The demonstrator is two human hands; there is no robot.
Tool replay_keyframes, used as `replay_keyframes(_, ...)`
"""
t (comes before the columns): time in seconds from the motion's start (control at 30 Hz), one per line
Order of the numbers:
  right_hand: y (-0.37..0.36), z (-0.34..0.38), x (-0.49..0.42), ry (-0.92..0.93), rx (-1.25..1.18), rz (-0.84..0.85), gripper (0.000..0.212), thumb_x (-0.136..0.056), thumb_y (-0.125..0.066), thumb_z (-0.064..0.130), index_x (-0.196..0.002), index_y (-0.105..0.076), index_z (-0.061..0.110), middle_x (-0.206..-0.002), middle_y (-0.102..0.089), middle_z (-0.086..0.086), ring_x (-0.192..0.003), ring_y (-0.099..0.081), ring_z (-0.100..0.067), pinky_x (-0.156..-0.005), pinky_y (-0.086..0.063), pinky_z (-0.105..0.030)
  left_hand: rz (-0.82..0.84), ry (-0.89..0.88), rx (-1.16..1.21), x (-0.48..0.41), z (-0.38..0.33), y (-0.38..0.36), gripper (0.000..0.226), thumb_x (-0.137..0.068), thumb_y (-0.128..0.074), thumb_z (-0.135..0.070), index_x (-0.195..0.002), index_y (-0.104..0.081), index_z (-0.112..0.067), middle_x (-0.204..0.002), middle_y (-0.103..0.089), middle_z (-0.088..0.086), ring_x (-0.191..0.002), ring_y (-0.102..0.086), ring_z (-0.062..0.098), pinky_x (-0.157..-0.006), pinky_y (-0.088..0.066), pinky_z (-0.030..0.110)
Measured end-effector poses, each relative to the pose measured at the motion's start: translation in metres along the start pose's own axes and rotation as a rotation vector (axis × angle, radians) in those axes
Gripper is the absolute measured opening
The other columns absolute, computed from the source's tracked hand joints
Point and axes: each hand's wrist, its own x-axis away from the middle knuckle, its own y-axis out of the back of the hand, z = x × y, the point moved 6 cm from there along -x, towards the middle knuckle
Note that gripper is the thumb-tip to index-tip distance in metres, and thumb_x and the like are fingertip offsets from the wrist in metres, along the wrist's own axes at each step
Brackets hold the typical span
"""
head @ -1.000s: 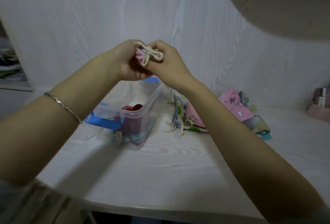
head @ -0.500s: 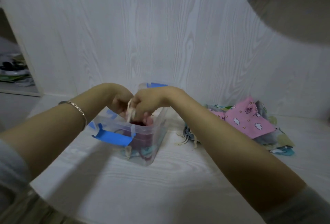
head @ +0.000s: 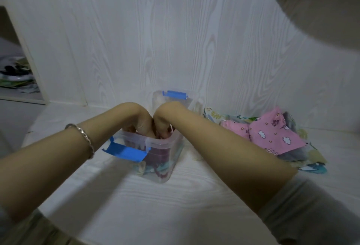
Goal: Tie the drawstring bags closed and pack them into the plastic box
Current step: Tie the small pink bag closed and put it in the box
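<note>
White woodgrain counter (head: 194, 196) | my left hand (head: 143, 125), right hand (head: 164, 121) curled inside clear blue-latched plastic box (head: 176, 144), hold unseen | dark-red bags (head: 157, 155) packed; pink cloud-print bags (head: 272, 137) wait

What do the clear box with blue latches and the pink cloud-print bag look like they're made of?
The clear rectangular box looks like translucent, glossy hard plastic: contents show through its walls. Its blue latches seem opaque plastic. The pink cloud-print bag appears soft matte cloth, probably cotton, given its creases.

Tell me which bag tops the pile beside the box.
The pink bag with white clouds; the other bags lie partly beneath it, only their edges showing.
</note>
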Motion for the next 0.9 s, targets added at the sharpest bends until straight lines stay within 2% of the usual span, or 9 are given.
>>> replay_keyframes(0.17, -0.009, 0.004, -0.006, 0.024, -0.135, 0.07, 0.035, -0.096, -0.055, 0.016, -0.131, -0.056, 0.015, -0.112, -0.056, -0.002, -0.106, -0.057, -0.02, -0.1, -0.047, -0.034, -0.086, -0.085, -0.143, -0.005, -0.008, -0.002, 0.048, -0.087, -0.069, -0.018, -0.131, -0.052, -0.009, -0.125, -0.058, 0.011, -0.108, -0.061, 0.028, -0.087, -0.055, 0.035)
replay_keyframes(0.23, -0.01, 0.005, -0.011, 0.023, -0.164, 0.077, 0.031, -0.096, -0.053, 0.011, -0.126, -0.057, 0.012, -0.101, -0.057, -0.004, -0.098, -0.057, -0.021, -0.104, -0.046, -0.036, -0.138, -0.127, -0.172, -0.005, -0.01, 0.0, 0.042, -0.093, -0.058, -0.021, -0.133, -0.049, -0.011, -0.129, -0.055, 0.009, -0.112, -0.057, 0.025, -0.088, -0.053, 0.033)
replay_keyframes(0.33, -0.003, 0.003, -0.015, -0.005, -0.149, 0.014, 0.01, -0.092, -0.052, 0.005, -0.09, -0.061, 0.01, -0.08, -0.054, -0.004, -0.073, -0.053, -0.019, -0.09, -0.049, -0.034, -0.223, -0.182, -0.219, -0.001, -0.008, 0.002, 0.043, -0.097, -0.045, -0.026, -0.137, -0.047, -0.01, -0.136, -0.052, 0.007, -0.121, -0.051, 0.024, -0.106, -0.041, 0.039)
replay_keyframes(0.4, 0.007, 0.002, -0.016, -0.043, -0.105, -0.084, 0.009, -0.089, -0.056, 0.012, -0.081, -0.06, 0.011, -0.081, -0.057, -0.005, -0.075, -0.054, -0.021, -0.08, -0.049, -0.032, -0.265, -0.208, -0.21, 0.0, -0.005, 0.005, 0.04, -0.096, -0.047, -0.024, -0.133, -0.052, -0.01, -0.131, -0.056, 0.006, -0.115, -0.054, 0.023, -0.105, -0.041, 0.037)
replay_keyframes(0.47, 0.01, 0.004, -0.016, -0.055, -0.107, -0.122, 0.011, -0.088, -0.056, 0.02, -0.091, -0.063, 0.011, -0.09, -0.059, -0.006, -0.081, -0.055, -0.022, -0.078, -0.049, -0.032, -0.266, -0.236, -0.215, 0.003, -0.004, 0.005, 0.037, -0.093, -0.051, -0.025, -0.127, -0.056, -0.012, -0.127, -0.059, 0.005, -0.109, -0.057, 0.022, -0.102, -0.044, 0.037)
replay_keyframes(0.63, 0.001, 0.004, -0.004, -0.042, -0.046, -0.002, 0.028, -0.094, -0.054, 0.018, -0.12, -0.058, 0.01, -0.115, -0.054, -0.006, -0.112, -0.055, -0.022, -0.09, -0.046, -0.033, -0.144, -0.258, -0.19, 0.013, -0.008, -0.001, 0.053, -0.098, -0.042, -0.041, -0.146, -0.034, -0.019, -0.141, -0.041, -0.002, -0.134, -0.038, 0.019, -0.114, -0.029, 0.037)
replay_keyframes(0.7, -0.001, 0.005, 0.001, -0.027, -0.041, 0.041, 0.034, -0.096, -0.048, 0.017, -0.129, -0.054, 0.009, -0.125, -0.053, -0.006, -0.118, -0.053, -0.022, -0.091, -0.045, -0.033, -0.117, -0.213, -0.212, 0.015, -0.006, -0.004, 0.057, -0.092, -0.048, -0.046, -0.141, -0.042, -0.019, -0.138, -0.046, 0.0, -0.128, -0.044, 0.02, -0.11, -0.034, 0.036)
replay_keyframes(0.83, -0.006, 0.005, 0.005, -0.039, 0.011, 0.08, 0.034, -0.1, -0.042, 0.02, -0.131, -0.052, 0.011, -0.125, -0.052, -0.006, -0.112, -0.051, -0.022, -0.084, -0.041, -0.031, -0.164, -0.146, -0.133, 0.017, -0.005, -0.005, 0.054, -0.092, -0.054, -0.034, -0.137, -0.048, -0.004, -0.139, -0.05, 0.016, -0.113, -0.053, 0.023, -0.084, -0.048, 0.029)
replay_keyframes(0.9, -0.004, 0.004, 0.0, -0.036, -0.013, 0.057, 0.029, -0.098, -0.045, 0.019, -0.124, -0.056, 0.011, -0.131, -0.052, -0.007, -0.119, -0.052, -0.023, -0.086, -0.042, -0.031, -0.114, -0.118, -0.142, 0.021, -0.007, -0.007, 0.057, -0.092, -0.051, -0.04, -0.141, -0.043, -0.011, -0.144, -0.046, 0.008, -0.118, -0.051, 0.021, -0.098, -0.045, 0.032)
